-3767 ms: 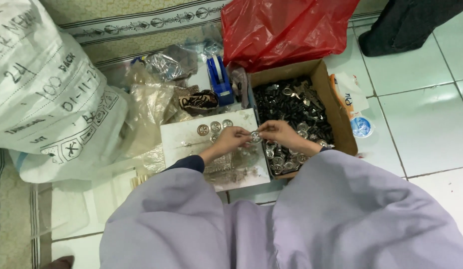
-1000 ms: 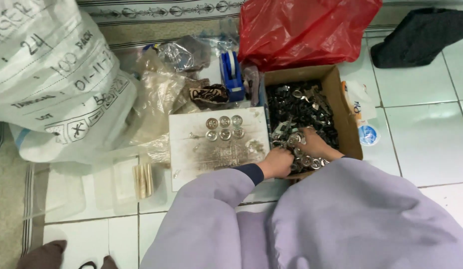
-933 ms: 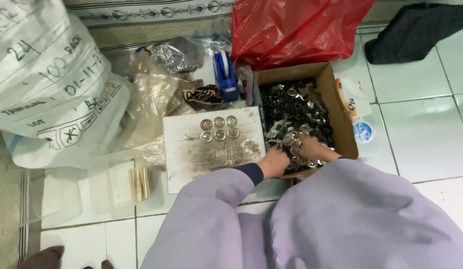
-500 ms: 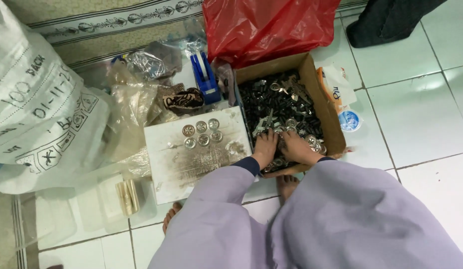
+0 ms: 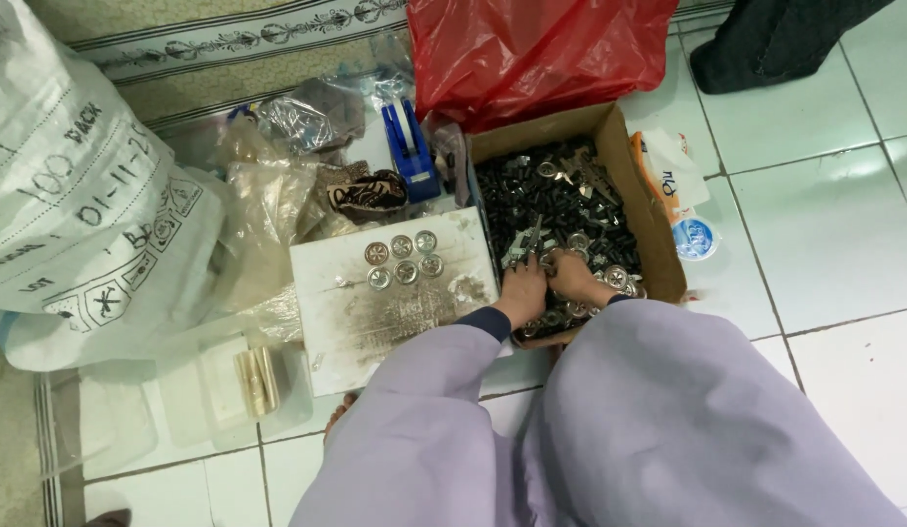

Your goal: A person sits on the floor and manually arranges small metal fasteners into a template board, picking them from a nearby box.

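Tiled floor (image 5: 824, 224) with a cardboard box (image 5: 637, 195) of small metal parts (image 5: 561, 200). Left hand (image 5: 523, 290) and right hand (image 5: 574, 277) rest together inside the box's near end, fingers curled among parts; exact grip cannot be told. Left of the box, a white board (image 5: 395, 312) carries six round discs (image 5: 405, 261).

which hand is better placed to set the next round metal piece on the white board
Left, probably. The left hand is in the cardboard box on the side nearest the white board; the right hand sits farther away.

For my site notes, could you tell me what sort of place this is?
Probably a home or small workshop floor used for piecework: pale floor tiles, a cardboard box of small metal parts, a big white sack, and both hands in the box.
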